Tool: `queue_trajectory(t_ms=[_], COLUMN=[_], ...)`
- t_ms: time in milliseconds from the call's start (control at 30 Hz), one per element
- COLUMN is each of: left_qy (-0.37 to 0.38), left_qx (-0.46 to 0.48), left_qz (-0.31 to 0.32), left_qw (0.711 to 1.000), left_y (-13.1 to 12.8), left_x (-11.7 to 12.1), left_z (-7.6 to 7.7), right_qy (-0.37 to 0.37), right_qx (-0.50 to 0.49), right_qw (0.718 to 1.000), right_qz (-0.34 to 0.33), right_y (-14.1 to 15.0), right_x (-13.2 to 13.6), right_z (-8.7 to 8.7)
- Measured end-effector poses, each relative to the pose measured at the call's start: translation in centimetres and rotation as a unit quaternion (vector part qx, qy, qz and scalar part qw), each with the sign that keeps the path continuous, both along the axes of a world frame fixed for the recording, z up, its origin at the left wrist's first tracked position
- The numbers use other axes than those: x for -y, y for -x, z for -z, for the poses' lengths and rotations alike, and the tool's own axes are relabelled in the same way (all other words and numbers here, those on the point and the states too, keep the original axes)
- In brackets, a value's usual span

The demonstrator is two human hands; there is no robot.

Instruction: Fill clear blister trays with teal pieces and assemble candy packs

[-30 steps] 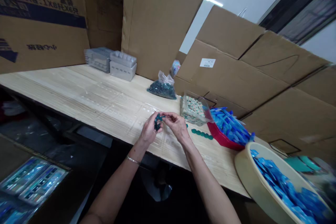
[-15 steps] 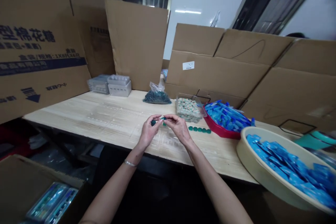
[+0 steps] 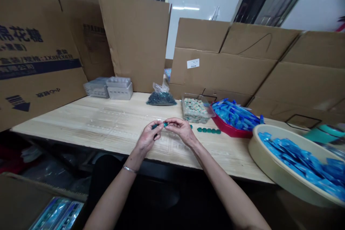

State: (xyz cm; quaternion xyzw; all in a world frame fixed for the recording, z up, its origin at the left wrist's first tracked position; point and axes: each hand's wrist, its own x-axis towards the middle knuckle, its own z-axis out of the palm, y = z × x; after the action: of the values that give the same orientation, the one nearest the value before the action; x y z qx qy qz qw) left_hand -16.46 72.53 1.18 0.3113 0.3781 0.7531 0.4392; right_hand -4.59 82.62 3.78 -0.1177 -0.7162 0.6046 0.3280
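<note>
The left hand point(image 3: 147, 137) and right hand point(image 3: 182, 131) are held close together just above the table, fingertips almost meeting. Each pinches a small, glossy dark-teal plastic piece: the left a first piece point(image 3: 154, 127), the right a second piece point(image 3: 165, 124). Both are too small to show their shape, which way they point or whether they are joined. Compared with half a second ago, the hands keep nearly the same pose, while the head has turned and the view sits more level. A thin metal bracelet point(image 3: 130, 169) circles the left wrist.

Just right of the right hand lies a lone teal disc point(image 3: 191, 126), then a short row of teal discs point(image 3: 208, 130), flat on the table, its long axis running roughly left to right. Clear blister sheets point(image 3: 113, 124) lie on the pale wooden table point(image 3: 54, 124) around and beneath the hands.

Farther off, a crumpled clear bag point(image 3: 161, 97) holds dark-teal pieces, beside a clear plastic box point(image 3: 195, 110) of patterned pieces. A red tray point(image 3: 229, 132) is heaped with blue pieces, and a cream plastic basin point(image 3: 269, 165) holds more. Stacked grey plastic trays point(image 3: 120, 90) stand against upright cardboard sheets point(image 3: 133, 39).
</note>
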Motion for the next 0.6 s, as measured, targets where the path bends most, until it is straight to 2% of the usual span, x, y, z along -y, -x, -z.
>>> queue_trajectory(t_ms=[133,267,367,467,600], left_qy=[-0.010,-0.028,-0.032,-0.033,-0.020], left_qx=[0.107,0.138,0.146,0.147,0.149], left_qz=[0.048,0.047,0.027,-0.014,-0.030], left_qw=[0.993,0.989,0.988,0.989,0.988], left_y=[0.0,0.2,0.5,0.8,0.9], left_x=[0.5,0.8,0.8,0.5,0.0], left_z=[0.2,0.0,0.2,0.8,1.5], right_qy=[0.002,0.026,0.012,-0.073,-0.220], right_qx=[0.007,-0.001,0.026,0.040,0.040], right_qw=[1.000,0.999,0.998,0.993,0.971], right_qz=[0.016,0.043,0.063,0.089,0.082], right_y=[0.7,1.8,2.5,2.9,3.0], right_x=[0.3,0.6,0.8,1.0,0.9], right_z=[0.3,0.3,0.5,0.8,1.1])
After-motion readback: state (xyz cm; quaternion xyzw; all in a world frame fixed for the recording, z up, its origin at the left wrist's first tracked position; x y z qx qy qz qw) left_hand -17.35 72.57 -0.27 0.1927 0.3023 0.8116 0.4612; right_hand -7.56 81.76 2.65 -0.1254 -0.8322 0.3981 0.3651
